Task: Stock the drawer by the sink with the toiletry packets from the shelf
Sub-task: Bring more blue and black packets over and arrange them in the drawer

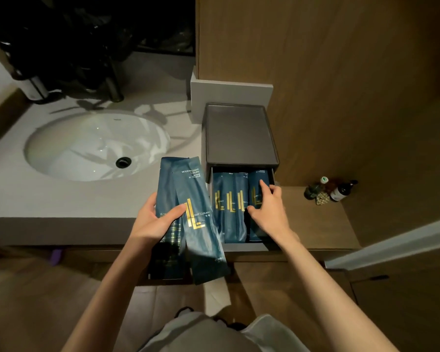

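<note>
A dark grey drawer unit (240, 134) stands on the counter right of the sink, its drawer (247, 247) pulled out toward me. Several dark blue toiletry packets with gold lettering (230, 207) lie side by side inside it. My right hand (268, 208) rests on the rightmost packet (258, 180) in the drawer, fingers spread over it, thumb at its left edge. My left hand (154, 219) grips a small stack of the same blue packets (188, 212), held upright over the counter's front edge, just left of the drawer.
A white oval sink (97, 144) is set in the grey counter (61, 199). A wooden ledge (315, 219) right of the drawer carries small bottles (332, 190). Wooden wall panels rise behind. A black faucet (113, 87) stands behind the sink.
</note>
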Available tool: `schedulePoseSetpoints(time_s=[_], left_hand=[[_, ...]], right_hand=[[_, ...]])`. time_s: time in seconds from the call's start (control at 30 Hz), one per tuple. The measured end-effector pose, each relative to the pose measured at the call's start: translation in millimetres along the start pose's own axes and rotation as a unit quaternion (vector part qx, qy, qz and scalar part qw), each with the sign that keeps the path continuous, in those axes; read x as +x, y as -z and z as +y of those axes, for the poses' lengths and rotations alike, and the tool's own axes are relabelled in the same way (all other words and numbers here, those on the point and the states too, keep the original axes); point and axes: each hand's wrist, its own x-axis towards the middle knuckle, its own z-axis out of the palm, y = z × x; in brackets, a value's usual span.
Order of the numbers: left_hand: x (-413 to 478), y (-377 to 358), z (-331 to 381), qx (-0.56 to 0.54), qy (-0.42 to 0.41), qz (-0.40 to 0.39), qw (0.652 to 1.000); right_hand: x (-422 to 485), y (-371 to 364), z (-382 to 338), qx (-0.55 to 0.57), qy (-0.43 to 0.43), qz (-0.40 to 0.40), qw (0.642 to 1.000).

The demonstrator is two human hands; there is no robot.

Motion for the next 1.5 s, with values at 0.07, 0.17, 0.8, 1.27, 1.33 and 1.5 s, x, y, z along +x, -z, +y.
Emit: schedulePoseSetpoints(time_s=[0.07, 0.17, 0.8, 1.27, 1.33, 1.5], left_hand=[[4, 0, 2, -0.002, -0.004, -0.006, 1.0], [8, 0, 7, -0.001, -0.011, -0.017, 1.0], [4, 1, 8, -0.022, 0.001, -0.054, 0.998], [-2, 8, 0, -0.037, 0.015, -0.031, 0.999], [-2, 6, 0, -0.038, 0.018, -0.031, 0.999], [-2, 4, 1, -0.032, 0.017, -0.027, 0.999]], right_hand=[[-2, -4, 0, -0.057, 0.031, 0.014, 0.998], [-6, -9, 0, -0.124, 0.061, 0.032, 0.99], [-7, -19, 4, -0.178, 0.015, -0.081, 0.981], [-21, -10, 16, -0.195, 0.037, -0.185, 0.962], [-21, -13, 14, -0.192, 0.031, -0.191, 0.962], [-21, -18, 9, -0.155, 0.014, -0.207, 0.966]])
